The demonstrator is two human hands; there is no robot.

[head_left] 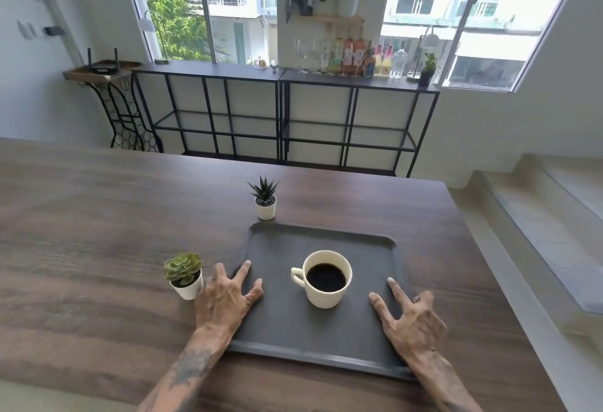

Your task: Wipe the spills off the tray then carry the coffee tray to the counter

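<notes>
A dark grey rectangular tray lies flat on the dark wood table in front of me. A cream cup full of black coffee stands in the tray's middle, handle to the left. My left hand rests over the tray's left edge, fingers spread, thumb and index finger on the tray. Over the right edge, my right hand lies the same way, fingers spread on the tray surface. I see no spill marks on the tray and no cloth in view.
A rosette succulent in a white pot stands just left of my left hand. A spiky plant in a white pot touches the tray's far left corner. Beyond the table is a black shelf unit with bottles and glasses. Pale steps lie to the right.
</notes>
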